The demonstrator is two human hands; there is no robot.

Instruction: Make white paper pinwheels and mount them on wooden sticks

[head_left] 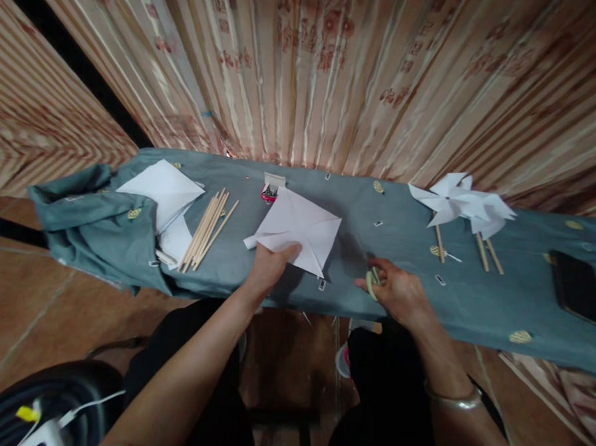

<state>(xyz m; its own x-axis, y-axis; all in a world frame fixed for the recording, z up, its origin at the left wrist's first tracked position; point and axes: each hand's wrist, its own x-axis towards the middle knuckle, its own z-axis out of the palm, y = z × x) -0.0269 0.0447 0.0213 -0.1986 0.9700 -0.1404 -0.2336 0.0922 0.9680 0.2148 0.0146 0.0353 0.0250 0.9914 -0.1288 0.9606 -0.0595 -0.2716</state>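
White paper (311, 220) is pinched by the left hand (270, 268), wooden sticks (206, 231) lying to its left, while the right hand (397, 288) grips what look like pale-green scissors (370, 285).

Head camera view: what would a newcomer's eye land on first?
Probably the white paper sheet in the left hand, near the middle of the grey-green cloth. Next, perhaps, the white paper pinwheels on sticks, lying toward the right. The right hand, between them, holds what look like green-handled scissors.
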